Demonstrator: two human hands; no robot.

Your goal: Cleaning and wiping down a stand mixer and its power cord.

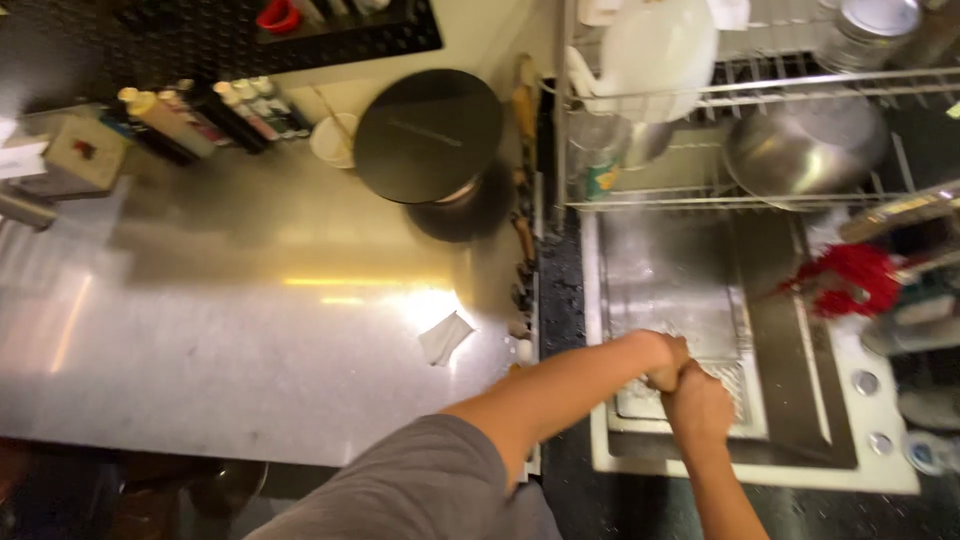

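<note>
Meeting over the sink, both hands touch.

The counter is brushed steel, glaring under the light; the sink is wet, shiny metal; the round lid looks matt black; the sleeve is soft grey cloth.

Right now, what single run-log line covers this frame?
left hand: pressed against right, over sink | right hand: against left | sink: steel, wet | counter: crumpled paper | held item: cannot tell
</note>
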